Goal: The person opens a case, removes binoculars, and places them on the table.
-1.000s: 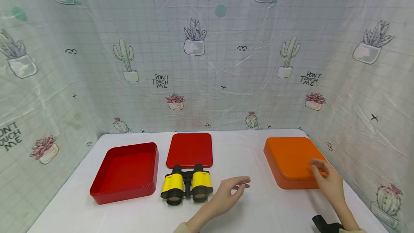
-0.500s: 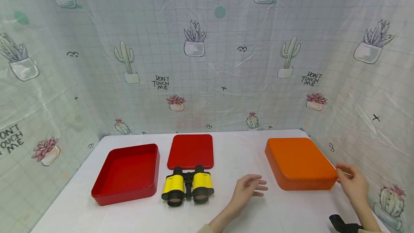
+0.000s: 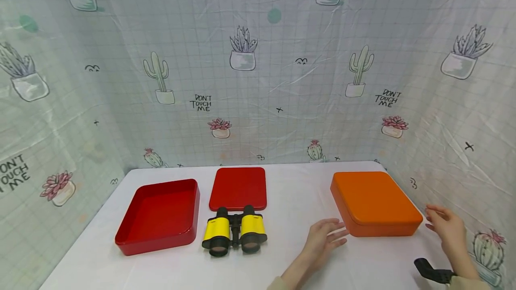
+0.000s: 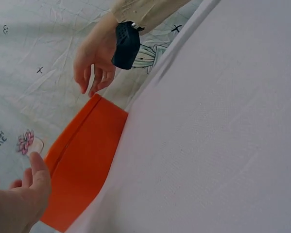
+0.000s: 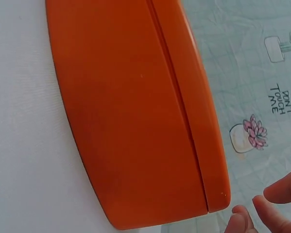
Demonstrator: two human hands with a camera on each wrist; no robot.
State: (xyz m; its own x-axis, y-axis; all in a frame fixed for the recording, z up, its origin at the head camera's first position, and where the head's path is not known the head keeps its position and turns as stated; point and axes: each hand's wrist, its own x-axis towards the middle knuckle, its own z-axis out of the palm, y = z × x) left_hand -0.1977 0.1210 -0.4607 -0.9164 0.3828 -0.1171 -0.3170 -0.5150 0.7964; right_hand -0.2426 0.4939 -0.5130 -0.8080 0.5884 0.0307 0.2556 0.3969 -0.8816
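Observation:
An orange box (image 3: 376, 200) with its lid on sits on the right side of the table. My left hand (image 3: 322, 240) is beside the box's near left corner, fingers loosely extended and holding nothing. Just off the near right corner is my right hand (image 3: 448, 232), its fingers relaxed and slightly bent with nothing between them. In the left wrist view, the right hand (image 4: 94, 60) hangs over the far end of the orange box (image 4: 87, 160). The right wrist view shows the fingertips (image 5: 276, 191) apart from the box's lid edge (image 5: 203, 126).
Yellow-and-black binoculars (image 3: 234, 232) lie mid-table, in front of a flat red lid (image 3: 238, 188). A lidless red box (image 3: 159, 216) stands at the left. A black wrist camera (image 3: 433, 272) is on the right wrist. Patterned cloth (image 3: 258, 79) surrounds the white table (image 3: 169, 267).
My left hand has moved right, up to the box's left corner. From over the orange lid, my right hand has moved right, past the near right corner. The boxes and binoculars stay put.

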